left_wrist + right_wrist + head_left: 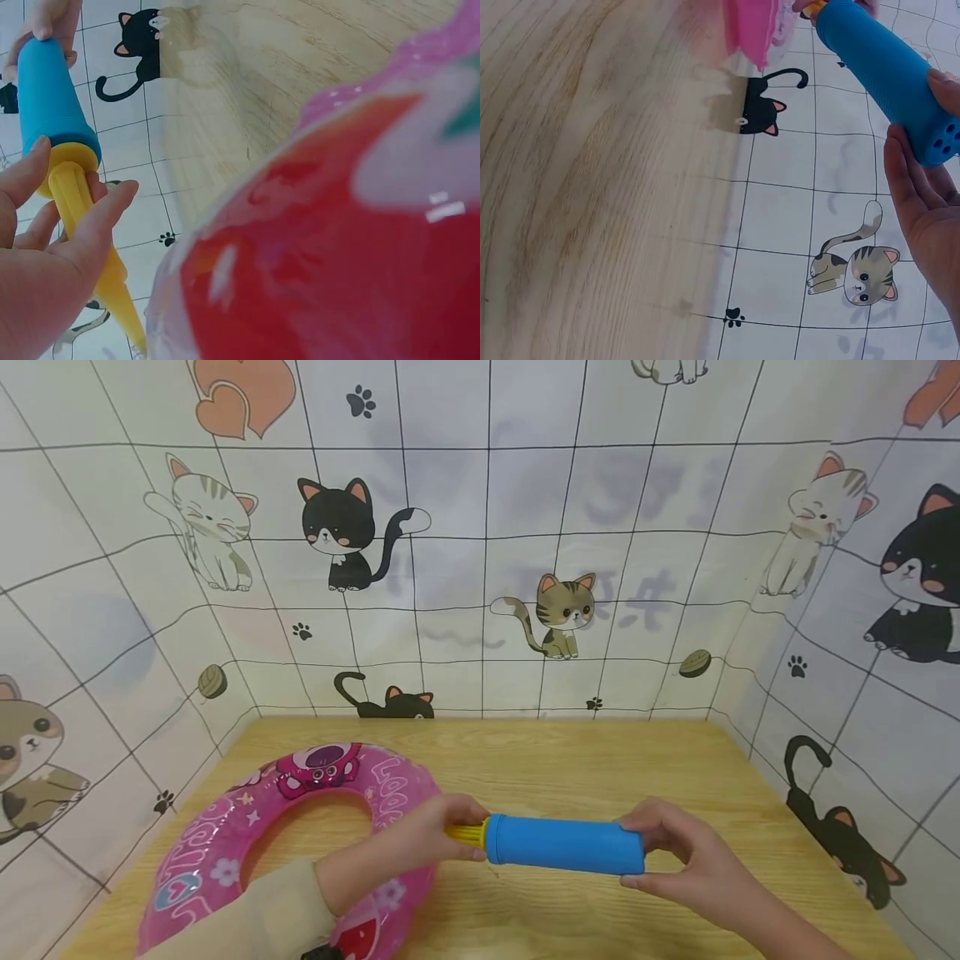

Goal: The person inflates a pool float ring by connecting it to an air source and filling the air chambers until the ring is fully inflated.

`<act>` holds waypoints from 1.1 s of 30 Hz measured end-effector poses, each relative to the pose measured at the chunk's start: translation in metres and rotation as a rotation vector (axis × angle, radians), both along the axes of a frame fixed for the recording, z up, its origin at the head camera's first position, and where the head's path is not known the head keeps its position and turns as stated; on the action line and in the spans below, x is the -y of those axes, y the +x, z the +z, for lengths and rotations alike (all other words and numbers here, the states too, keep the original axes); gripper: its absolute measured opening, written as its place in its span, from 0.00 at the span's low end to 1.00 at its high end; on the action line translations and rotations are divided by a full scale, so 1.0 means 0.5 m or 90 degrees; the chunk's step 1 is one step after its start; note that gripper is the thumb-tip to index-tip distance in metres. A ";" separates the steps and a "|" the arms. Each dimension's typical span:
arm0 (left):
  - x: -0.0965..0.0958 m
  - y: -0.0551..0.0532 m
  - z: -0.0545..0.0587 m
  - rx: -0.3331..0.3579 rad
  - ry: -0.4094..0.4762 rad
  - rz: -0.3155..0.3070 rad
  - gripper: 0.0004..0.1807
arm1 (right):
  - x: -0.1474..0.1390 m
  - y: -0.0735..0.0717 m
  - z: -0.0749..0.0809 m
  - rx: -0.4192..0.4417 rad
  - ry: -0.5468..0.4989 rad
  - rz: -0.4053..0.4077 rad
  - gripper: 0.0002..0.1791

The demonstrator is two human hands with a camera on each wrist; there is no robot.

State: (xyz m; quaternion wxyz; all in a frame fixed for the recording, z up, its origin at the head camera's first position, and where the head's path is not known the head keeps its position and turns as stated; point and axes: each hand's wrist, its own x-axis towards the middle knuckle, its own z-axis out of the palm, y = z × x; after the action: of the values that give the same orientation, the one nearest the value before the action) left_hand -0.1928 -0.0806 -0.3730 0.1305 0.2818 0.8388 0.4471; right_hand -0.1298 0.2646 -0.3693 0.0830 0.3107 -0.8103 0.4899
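So the blue pump (566, 845) was at about 5 o'clock from the middle of the head view, held up over the wooden table (600, 760). Left hand (431, 835) had thumb and fingers pinching the yellow nozzle (111, 277) at the pump's 9 o'clock end. Right hand (697, 860) was pinching the barrel's 3 o'clock end, thumb opposite fingers. 1 pink swim ring (202, 843) lay at the pump's 9 o'clock, partly behind the left arm. Couldn't tell if the nozzle tip touched it.
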 end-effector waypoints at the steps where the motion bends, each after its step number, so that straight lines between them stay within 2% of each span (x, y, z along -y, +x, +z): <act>1: 0.001 -0.001 0.000 0.001 0.001 -0.001 0.18 | 0.001 0.000 0.000 -0.005 0.004 0.003 0.29; 7: 0.018 0.002 0.007 0.015 -0.020 -0.006 0.20 | -0.019 0.011 0.008 -0.039 0.026 0.006 0.31; 12: 0.036 0.003 0.014 0.007 -0.037 0.015 0.21 | -0.059 0.013 0.014 -0.072 0.014 0.014 0.34; 15: 0.048 0.000 0.017 0.005 -0.030 0.026 0.20 | -0.086 0.013 0.021 -0.075 0.026 0.000 0.34; 24: 0.074 -0.016 0.020 -0.011 -0.026 0.014 0.20 | -0.172 0.032 0.037 -0.084 0.079 -0.067 0.37; 28: 0.078 -0.019 0.020 -0.011 -0.031 0.012 0.20 | -0.192 0.039 0.036 -0.084 0.079 -0.065 0.37; 33: 0.072 -0.021 0.009 -0.007 -0.025 0.021 0.19 | -0.175 0.037 0.032 -0.078 0.030 -0.021 0.38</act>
State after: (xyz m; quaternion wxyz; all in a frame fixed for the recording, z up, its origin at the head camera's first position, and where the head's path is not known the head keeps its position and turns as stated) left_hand -0.2035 -0.1167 -0.3685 0.1236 0.2677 0.8528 0.4311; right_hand -0.1112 0.3520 -0.3534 0.1333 0.3283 -0.8203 0.4490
